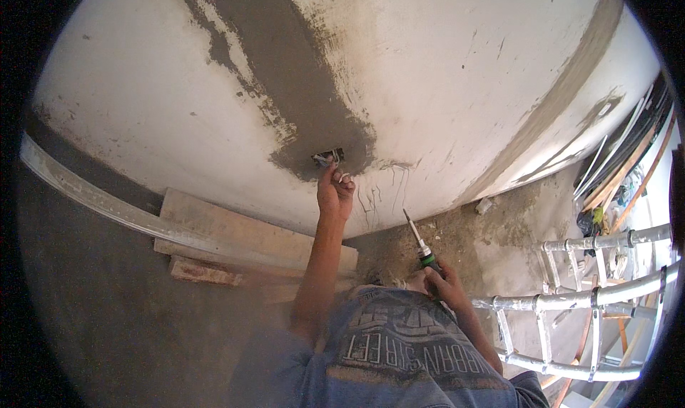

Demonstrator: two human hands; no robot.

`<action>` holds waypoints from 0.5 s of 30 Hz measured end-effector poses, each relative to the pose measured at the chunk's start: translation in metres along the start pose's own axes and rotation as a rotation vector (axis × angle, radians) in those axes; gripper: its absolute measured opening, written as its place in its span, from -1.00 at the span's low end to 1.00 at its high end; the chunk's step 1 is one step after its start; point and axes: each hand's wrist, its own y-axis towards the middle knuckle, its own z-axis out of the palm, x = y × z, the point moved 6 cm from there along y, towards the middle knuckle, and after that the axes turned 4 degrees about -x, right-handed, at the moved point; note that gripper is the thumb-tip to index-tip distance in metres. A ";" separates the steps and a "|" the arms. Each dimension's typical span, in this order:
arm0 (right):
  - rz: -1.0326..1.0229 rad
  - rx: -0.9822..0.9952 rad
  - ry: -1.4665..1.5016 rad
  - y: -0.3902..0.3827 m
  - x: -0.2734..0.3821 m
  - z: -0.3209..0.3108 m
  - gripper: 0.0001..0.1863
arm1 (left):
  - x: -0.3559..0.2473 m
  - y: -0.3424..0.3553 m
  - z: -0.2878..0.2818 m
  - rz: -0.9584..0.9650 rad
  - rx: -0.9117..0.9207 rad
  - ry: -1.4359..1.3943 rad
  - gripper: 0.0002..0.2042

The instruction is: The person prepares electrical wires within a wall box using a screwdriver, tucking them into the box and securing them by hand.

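Note:
My left hand (335,190) reaches up to the wall with its fingers pinched on pale wires (331,160). These come out of a small rectangular wall box opening (317,155), set in a patch of grey mortar (296,87). Lower and to the right, my right hand (446,285) is closed around the handle of a screwdriver (427,255). Its handle is black and green, and the metal shaft points up and left toward the wall, touching nothing. Fingers partly hide the box and the wire ends.
Flat boards (214,222) and a long pale metal bar (93,197) lie along the foot of the wall at left. An aluminium ladder (571,301) stands at right. Behind it are wooden strips (621,169) and pipes leaning in the corner.

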 end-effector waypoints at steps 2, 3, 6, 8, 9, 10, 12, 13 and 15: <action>0.004 -0.041 0.004 0.003 -0.004 -0.009 -0.69 | -0.005 -0.006 0.009 0.036 -0.034 0.063 -0.94; 0.007 -0.062 0.011 0.005 -0.002 -0.012 -0.69 | -0.002 -0.007 0.011 0.028 -0.007 0.068 -0.90; -0.001 -0.046 0.003 0.003 0.006 -0.009 -0.74 | 0.006 -0.018 0.005 0.139 0.036 0.191 -0.78; 0.001 -0.032 -0.006 0.004 0.006 -0.008 -0.75 | 0.012 -0.022 0.004 0.366 0.051 0.409 -0.72; 0.017 -0.029 -0.006 0.005 -0.001 -0.009 -0.74 | 0.010 -0.023 -0.001 0.394 0.062 0.450 -0.72; 0.028 -0.030 -0.004 0.005 -0.005 -0.010 -0.73 | 0.008 -0.024 0.000 0.420 0.081 0.490 -0.71; 0.043 -0.039 -0.004 0.005 -0.007 -0.007 -0.74 | 0.005 -0.023 -0.001 0.402 0.073 0.482 -0.69; 0.053 -0.042 -0.003 0.006 -0.008 -0.005 -0.75 | 0.004 -0.024 -0.008 0.350 -0.036 0.386 -0.68; 0.044 -0.036 0.020 0.008 -0.006 -0.002 -0.75 | 0.001 -0.028 -0.027 0.242 -0.253 0.191 -0.64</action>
